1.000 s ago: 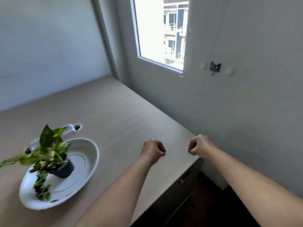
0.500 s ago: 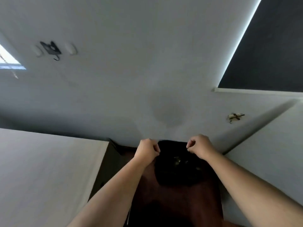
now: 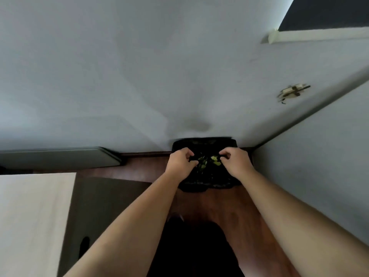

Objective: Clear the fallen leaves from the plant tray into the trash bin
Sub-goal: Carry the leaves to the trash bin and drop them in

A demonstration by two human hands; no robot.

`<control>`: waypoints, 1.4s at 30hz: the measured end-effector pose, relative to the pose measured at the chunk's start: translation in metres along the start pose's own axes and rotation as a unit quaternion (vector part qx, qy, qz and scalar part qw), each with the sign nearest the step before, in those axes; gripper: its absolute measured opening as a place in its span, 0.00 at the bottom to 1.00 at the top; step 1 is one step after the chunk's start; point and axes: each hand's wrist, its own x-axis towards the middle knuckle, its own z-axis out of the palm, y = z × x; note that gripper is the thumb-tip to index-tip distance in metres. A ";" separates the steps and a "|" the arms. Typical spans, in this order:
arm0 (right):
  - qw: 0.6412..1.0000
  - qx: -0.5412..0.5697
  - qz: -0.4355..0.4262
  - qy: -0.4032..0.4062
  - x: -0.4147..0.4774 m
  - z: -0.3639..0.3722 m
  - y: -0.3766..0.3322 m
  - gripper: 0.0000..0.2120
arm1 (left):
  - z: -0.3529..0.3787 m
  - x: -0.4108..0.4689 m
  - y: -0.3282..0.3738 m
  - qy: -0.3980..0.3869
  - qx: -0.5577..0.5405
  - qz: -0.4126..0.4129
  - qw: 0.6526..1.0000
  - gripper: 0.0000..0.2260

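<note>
The trash bin [image 3: 205,142], lined with a black bag, stands on the floor against the wall. Both hands hover over its opening. My left hand [image 3: 180,163] has its fingers curled in a pinch at the bin's left side. My right hand [image 3: 235,163] is pinched the same way at the right side. Small green leaves [image 3: 208,161] show between the two sets of fingertips, touching them, above the dark inside of the bin. The plant tray is out of view.
The pale table top [image 3: 30,216] fills the lower left, with its dark cabinet side [image 3: 103,206] beside it. Brown wooden floor [image 3: 239,212] runs between the cabinet and a wall on the right. The bin sits near the room's corner.
My view swung from the table and plant tray down to the floor. Both closed hands came lower over the bin, and green leaf pieces now show at the fingertips.
</note>
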 end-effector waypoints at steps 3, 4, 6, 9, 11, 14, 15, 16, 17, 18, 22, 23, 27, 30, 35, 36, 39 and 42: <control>1.000 -0.002 -0.001 0.000 -0.007 -0.013 -0.002 0.08 | -0.011 -0.005 0.006 0.001 0.022 0.004 1.000 0.15; 1.000 -0.006 -0.004 -0.002 -0.011 -0.018 -0.004 0.08 | -0.017 -0.011 0.007 0.001 0.027 0.004 1.000 0.15; 1.000 -0.015 -0.013 -0.011 -0.019 -0.029 -0.011 0.07 | -0.029 -0.025 0.010 0.000 0.037 0.003 0.999 0.14; 0.997 -0.040 -0.046 -0.038 -0.037 -0.047 -0.039 0.07 | -0.056 -0.058 0.015 0.023 0.035 -0.005 0.999 0.11; 0.994 -0.056 -0.084 -0.047 -0.049 -0.057 -0.067 0.08 | -0.080 -0.083 0.019 0.067 0.028 -0.007 0.997 0.09; 0.980 -0.075 -0.172 -0.061 -0.074 -0.060 -0.127 0.07 | -0.128 -0.133 0.014 0.164 0.002 -0.018 0.986 0.07; 0.973 -0.083 -0.205 -0.066 -0.083 -0.057 -0.150 0.07 | -0.144 -0.153 0.008 0.195 -0.007 -0.024 0.980 0.07; 0.966 -0.091 -0.232 -0.071 -0.091 -0.053 -0.170 0.07 | -0.157 -0.170 0.003 0.221 -0.012 -0.031 0.975 0.07; 0.955 -0.099 -0.269 -0.080 -0.106 -0.046 -0.194 0.07 | -0.170 -0.192 -0.008 0.254 -0.018 -0.045 0.966 0.07; 0.943 -0.105 -0.302 -0.092 -0.121 -0.036 -0.215 0.06 | -0.181 -0.217 -0.020 0.285 -0.023 -0.064 0.956 0.07; 0.882 -0.137 -0.421 -0.162 -0.198 0.022 -0.285 0.07 | -0.203 -0.324 -0.089 0.377 -0.044 -0.174 0.909 0.07; 0.862 -0.148 -0.452 -0.178 -0.219 0.038 -0.297 0.07 | -0.203 -0.353 -0.110 0.394 -0.049 -0.206 0.894 0.07; 0.790 -0.185 -0.530 -0.246 -0.299 0.098 -0.323 0.06 | -0.180 -0.465 -0.183 0.447 -0.096 -0.341 0.821 0.07; 0.750 -0.208 -0.556 -0.292 -0.351 0.142 -0.327 0.06 | -0.152 -0.538 -0.221 0.474 -0.132 -0.412 0.767 0.06; 0.676 -0.239 -0.606 -0.345 -0.446 0.217 -0.336 0.09 | -0.119 -0.633 -0.281 0.504 -0.186 -0.477 0.696 0.05; 0.666 -0.248 -0.609 -0.353 -0.462 0.228 -0.337 0.09 | -0.115 -0.646 -0.292 0.506 -0.190 -0.481 0.690 0.05; 0.641 -0.282 -0.613 -0.366 -0.509 0.275 -0.337 0.07 | -0.108 -0.686 -0.333 0.497 -0.194 -0.488 0.690 0.05; 0.619 -0.314 -0.617 -0.371 -0.544 0.318 -0.335 0.08 | -0.110 -0.713 -0.371 0.486 -0.175 -0.494 0.700 0.07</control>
